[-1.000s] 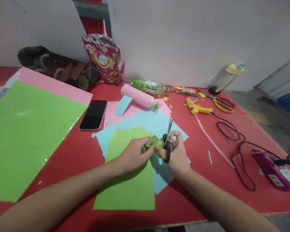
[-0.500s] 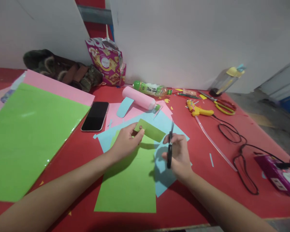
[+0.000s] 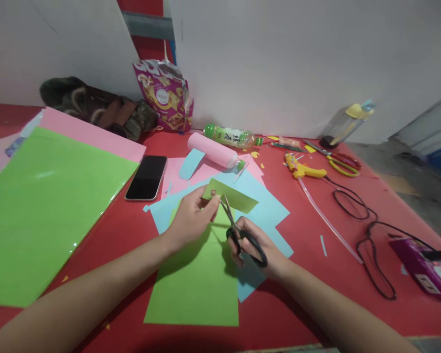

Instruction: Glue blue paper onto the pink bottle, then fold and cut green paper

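Observation:
My left hand [image 3: 193, 214] pinches the left end of a small green paper strip [image 3: 237, 197], held above the table. Black-handled scissors [image 3: 256, 251] are in my right hand [image 3: 259, 245], fingers through the loops. Their blades are parted, and the tips lie at the strip's lower edge, close to my left fingertips. Beneath both hands lies a larger green sheet [image 3: 194, 289], partly over light blue paper [image 3: 275, 196] and pink paper [image 3: 172, 169].
To the left are a phone [image 3: 147, 177] and a large wrapped green sheet [image 3: 51, 211]. Behind lie a pink-wrapped bottle [image 3: 213, 150], a green-labelled bottle [image 3: 228, 135] and a snack bag [image 3: 163, 98]. On the right are a yellow glue gun [image 3: 304, 168], its cord, and a purple power strip [image 3: 422, 267].
My right hand has turned the scissors from upright to pointing up and left, bringing their parted blades from the strip's right end to near my left fingertips.

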A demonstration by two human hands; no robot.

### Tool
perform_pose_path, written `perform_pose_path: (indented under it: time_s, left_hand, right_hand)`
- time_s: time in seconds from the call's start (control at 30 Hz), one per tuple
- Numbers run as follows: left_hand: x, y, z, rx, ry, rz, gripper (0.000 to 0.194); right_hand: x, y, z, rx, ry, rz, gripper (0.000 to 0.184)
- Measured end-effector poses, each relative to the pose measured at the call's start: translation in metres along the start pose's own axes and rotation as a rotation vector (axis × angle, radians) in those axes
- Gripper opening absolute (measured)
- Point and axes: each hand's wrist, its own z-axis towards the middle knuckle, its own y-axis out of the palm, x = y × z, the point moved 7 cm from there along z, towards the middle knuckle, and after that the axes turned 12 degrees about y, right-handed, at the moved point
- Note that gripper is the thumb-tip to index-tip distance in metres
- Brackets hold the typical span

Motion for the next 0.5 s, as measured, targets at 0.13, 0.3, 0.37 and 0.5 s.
perform_pose_path:
  time_s: [0.13, 0.3, 0.37, 0.5]
  left_hand:
    - [0.002, 0.004, -0.003, -0.020, -0.034, -0.022, 0.015]
    - [0.002, 0.013, -0.008, -0.072, -0.087, -0.086, 0.015]
    - [0.002, 0.016, -0.010, -0.088, -0.099, -0.111, 0.016]
    - [0.004, 0.020, -0.012, -0.111, -0.135, -0.158, 0.018]
  right_hand:
    - [-0.003, 0.000, 0.000, 0.009, -0.013, 0.010, 0.038]
    - [-0.005, -0.001, 0.000, 0.018, -0.033, 0.012, 0.038]
    - [-0.004, -0.001, 0.000, 0.007, -0.040, 0.009, 0.037]
    - [-0.004, -0.002, -0.001, -0.001, -0.059, -0.011, 0.037]
